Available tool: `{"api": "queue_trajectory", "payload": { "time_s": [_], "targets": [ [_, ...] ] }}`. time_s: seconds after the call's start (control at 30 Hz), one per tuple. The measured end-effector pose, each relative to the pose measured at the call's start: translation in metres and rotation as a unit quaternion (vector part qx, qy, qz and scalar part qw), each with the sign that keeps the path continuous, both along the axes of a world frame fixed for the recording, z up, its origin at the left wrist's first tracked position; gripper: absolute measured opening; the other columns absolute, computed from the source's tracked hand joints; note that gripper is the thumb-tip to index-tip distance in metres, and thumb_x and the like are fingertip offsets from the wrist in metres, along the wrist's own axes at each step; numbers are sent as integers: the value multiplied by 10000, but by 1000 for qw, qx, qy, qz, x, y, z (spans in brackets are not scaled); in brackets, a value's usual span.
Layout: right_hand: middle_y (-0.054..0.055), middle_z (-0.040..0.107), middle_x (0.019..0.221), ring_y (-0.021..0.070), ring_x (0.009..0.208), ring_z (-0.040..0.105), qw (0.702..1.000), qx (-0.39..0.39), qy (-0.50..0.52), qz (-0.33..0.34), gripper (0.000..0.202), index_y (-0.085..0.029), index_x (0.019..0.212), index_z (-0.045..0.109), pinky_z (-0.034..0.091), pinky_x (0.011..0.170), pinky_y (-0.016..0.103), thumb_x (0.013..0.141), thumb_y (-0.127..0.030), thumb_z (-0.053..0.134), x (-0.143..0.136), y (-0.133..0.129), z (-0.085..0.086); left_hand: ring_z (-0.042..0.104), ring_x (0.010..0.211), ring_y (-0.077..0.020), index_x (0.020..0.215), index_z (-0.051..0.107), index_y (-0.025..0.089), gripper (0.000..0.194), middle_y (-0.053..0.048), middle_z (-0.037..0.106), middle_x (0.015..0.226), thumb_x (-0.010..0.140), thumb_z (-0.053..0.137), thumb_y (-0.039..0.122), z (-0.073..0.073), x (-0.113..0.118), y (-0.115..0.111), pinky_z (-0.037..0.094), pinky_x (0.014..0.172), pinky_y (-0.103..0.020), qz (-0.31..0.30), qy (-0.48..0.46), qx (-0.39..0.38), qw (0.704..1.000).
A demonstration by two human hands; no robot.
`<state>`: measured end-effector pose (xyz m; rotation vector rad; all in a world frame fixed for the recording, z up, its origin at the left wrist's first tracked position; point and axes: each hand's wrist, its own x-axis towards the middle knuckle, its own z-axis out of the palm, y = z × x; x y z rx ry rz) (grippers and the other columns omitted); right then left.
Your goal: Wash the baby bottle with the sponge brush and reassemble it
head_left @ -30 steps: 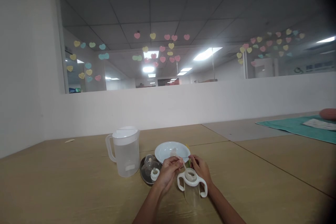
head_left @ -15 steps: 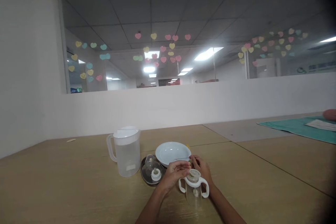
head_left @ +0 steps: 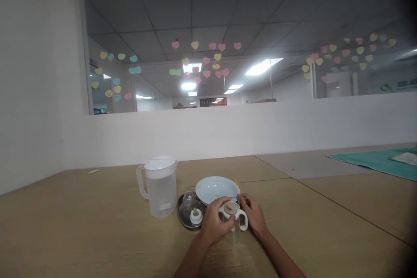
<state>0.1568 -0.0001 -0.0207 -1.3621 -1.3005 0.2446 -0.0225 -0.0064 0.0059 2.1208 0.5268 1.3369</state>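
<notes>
A clear baby bottle [head_left: 237, 225] with a white two-handled holder stands upright, its top uncapped. My left hand [head_left: 215, 222] is closed around its left side, thumb in front. Just right of the bottle, my right hand [head_left: 253, 213] pinches a thin, slender utensil [head_left: 227, 196] that points left over the near rim of a white bowl [head_left: 208, 181]; its exact kind is unclear. A metal tray [head_left: 181, 220] beside my left hand carries a white bottle collar with a teat [head_left: 196, 216] and a clear dome cap [head_left: 188, 199].
A lidded plastic pitcher [head_left: 162, 195] of clear liquid stands left of the tray. Something small and yellow [head_left: 236, 182] shows behind the bowl. A teal cloth [head_left: 368, 157] lies at the far right, by the white wall [head_left: 208, 132] under a window.
My left hand has gone from beside the bottle's rim to a grip around its side. The bottle sits slightly farther left and away from me. My right hand keeps its pinch.
</notes>
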Motion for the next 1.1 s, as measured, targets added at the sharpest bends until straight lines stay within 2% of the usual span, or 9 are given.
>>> {"api": "queue_trajectory", "payload": {
  "time_s": [0.2,0.3,0.37,0.43,0.53,0.67,0.87,1.0,1.1],
  "targets": [
    [22,603,584,187,580,558,1000,1,-3,-4,526,-174,801,615,410,567,280,784,-638,368,-3,-4,2,566,970,-198,1124,550,175,348,-73,624,1068,792,471,238,-11,-9,18,433,866,-334,100,-54,35,993],
    [19,592,572,181,571,550,1000,-1,-7,-8,526,-178,756,604,398,550,269,798,-632,339,-3,-4,2,571,925,-186,961,589,175,267,-62,641,967,804,374,152,-10,-21,32,425,836,-311,276,-83,-14,958],
    [16,584,565,178,559,547,1000,-2,-3,-10,534,-178,765,606,393,540,266,805,-627,319,-2,-4,2,562,936,-195,864,590,187,267,-47,641,916,732,393,65,-9,-30,39,398,850,-313,389,-11,-46,920],
    [13,575,558,175,550,543,1000,0,0,-10,541,-177,779,609,392,534,265,810,-623,304,-2,-3,2,557,946,-203,826,574,187,280,-42,636,895,669,419,14,-10,-36,45,382,842,-309,442,94,-69,889],
    [10,570,560,172,544,540,1000,0,4,-12,545,-179,781,607,393,534,265,813,-619,289,-2,-3,1,577,926,-198,868,540,166,271,-65,632,909,686,423,3,-14,-37,48,385,788,-284,440,200,-89,871],
    [10,570,557,166,525,528,1000,6,6,-21,557,-177,777,609,393,532,266,817,-617,270,-1,-3,0,603,879,-198,931,504,151,273,-81,635,886,724,395,11,-19,-33,49,394,748,-279,429,234,-102,866],
    [14,581,556,171,542,548,999,14,-14,-49,583,-183,772,610,407,556,272,825,-623,231,-1,-4,2,583,897,-191,926,461,165,188,-82,603,919,785,362,89,-16,-32,47,424,786,-287,446,40,-45,893],
    [38,626,625,188,606,586,994,19,-68,-83,555,-195,759,609,423,578,283,854,-577,219,-2,-8,5,573,896,-179,963,449,170,150,-81,570,935,832,377,157,-14,-26,42,452,798,-298,400,-81,61,911],
    [66,657,745,202,695,602,978,86,-141,-128,443,-196,778,607,448,629,304,876,-489,289,-4,-15,8,570,905,-180,972,475,165,141,-90,559,939,878,373,191,-10,-20,34,470,794,-318,372,-112,166,906]
  ]
}}
